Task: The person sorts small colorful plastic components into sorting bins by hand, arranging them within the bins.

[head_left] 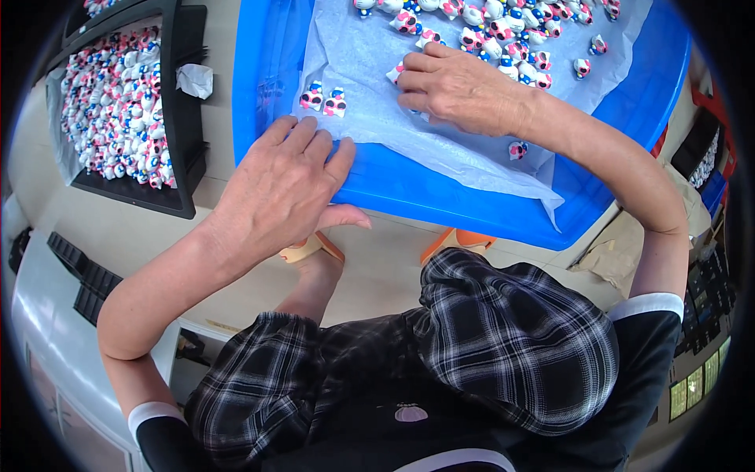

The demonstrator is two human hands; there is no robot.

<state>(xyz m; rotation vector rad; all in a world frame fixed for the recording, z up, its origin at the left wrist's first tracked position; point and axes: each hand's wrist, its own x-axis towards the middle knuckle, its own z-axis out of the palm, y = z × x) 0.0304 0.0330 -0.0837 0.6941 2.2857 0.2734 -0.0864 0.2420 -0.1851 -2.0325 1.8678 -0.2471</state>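
A blue plastic tray (370,185) lined with thin white paper (464,161) lies in front of me. At its near left rim rests my left hand (287,177), fingers stretched out and thumb apart, holding nothing. Just beyond those fingertips, two small white cat-like figurines with pink and blue parts, a left one (311,97) and a right one (335,102), stand side by side on the paper. My right hand (464,90) is over the middle of the paper, fingers curled. A partly hidden figurine (395,74) shows at its fingertips; the palm side is out of sight.
Many similar figurines (515,35) crowd the tray's far side, and a lone one (517,149) lies below my right wrist. On the left a black crate (182,118) is full of figurines. A crumpled white paper (195,81) hangs at that crate's edge.
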